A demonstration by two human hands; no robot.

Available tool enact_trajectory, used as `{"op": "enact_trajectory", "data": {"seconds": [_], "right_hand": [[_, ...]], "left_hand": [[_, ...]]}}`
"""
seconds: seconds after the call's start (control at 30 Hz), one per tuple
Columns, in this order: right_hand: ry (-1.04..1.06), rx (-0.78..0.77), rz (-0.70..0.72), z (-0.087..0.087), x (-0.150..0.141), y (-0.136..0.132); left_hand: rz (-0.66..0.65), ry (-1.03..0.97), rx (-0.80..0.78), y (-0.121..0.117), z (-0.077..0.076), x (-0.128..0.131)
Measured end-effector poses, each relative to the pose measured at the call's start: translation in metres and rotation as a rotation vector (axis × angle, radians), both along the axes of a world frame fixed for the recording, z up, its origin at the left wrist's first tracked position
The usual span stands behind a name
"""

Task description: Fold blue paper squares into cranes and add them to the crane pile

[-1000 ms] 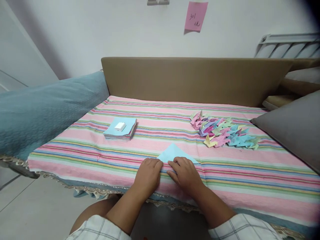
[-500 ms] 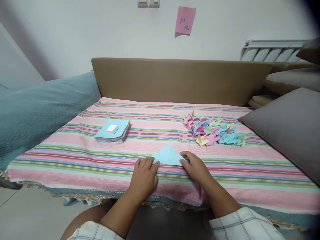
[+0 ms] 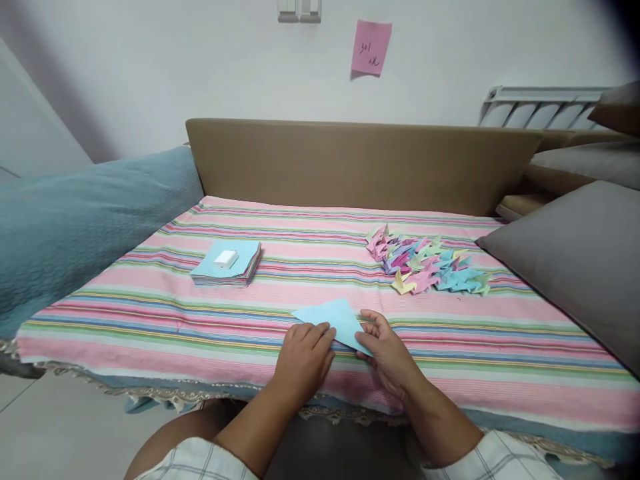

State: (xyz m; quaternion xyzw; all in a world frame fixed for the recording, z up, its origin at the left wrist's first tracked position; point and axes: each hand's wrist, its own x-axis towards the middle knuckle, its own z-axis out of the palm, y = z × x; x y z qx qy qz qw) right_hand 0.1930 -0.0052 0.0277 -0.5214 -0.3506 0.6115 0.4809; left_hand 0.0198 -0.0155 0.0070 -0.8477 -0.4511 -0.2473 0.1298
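Striped cloth (image 3: 200, 313), 2 hands on 1 folded blue paper (image 3: 337, 317), paper cranes (image 3: 425, 263).

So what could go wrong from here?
The folded blue sheet lies on a rumpled striped cloth, so pressed creases could come out uneven. The right hand pinches one corner while the left hand rests on the near edge; a tug might skew or tear it. The white box sits loose on the paper stack and could slide.

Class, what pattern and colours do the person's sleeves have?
White sleeves with a dark checked line pattern, clearest in the head view.
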Motion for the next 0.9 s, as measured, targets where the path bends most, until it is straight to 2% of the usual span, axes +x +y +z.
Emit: {"op": "enact_trajectory", "data": {"seconds": [0.17,0.27,0.37,0.43,0.5,0.57,0.67,0.9], "right_hand": [[-0.011,0.056,0.183,-0.002,-0.003,-0.012],[-0.096,0.094,0.415,-0.003,0.008,-0.014],[-0.263,0.221,0.653,0.001,0.024,-0.009],[-0.504,0.316,0.643,0.003,0.033,-0.004],[-0.758,0.457,0.513,0.003,0.038,0.001],[-0.914,0.588,0.433,0.0,0.039,0.006],[-1.0,0.676,0.45,-0.005,0.038,0.011],[-1.041,0.669,0.455,-0.014,0.039,0.018]], "left_hand": [[0.059,0.01,0.024,0.004,-0.003,0.002],[0.069,0.014,0.028,0.007,-0.005,0.0],[0.034,-0.02,0.053,0.01,-0.008,-0.002],[-0.015,-0.054,0.079,0.011,-0.009,-0.003],[-0.083,-0.089,0.092,0.011,-0.01,-0.004],[-0.148,-0.119,0.084,0.012,-0.011,-0.005],[-0.196,-0.146,0.042,0.013,-0.012,-0.006],[-0.154,-0.205,-0.07,0.013,-0.008,-0.007]]}}
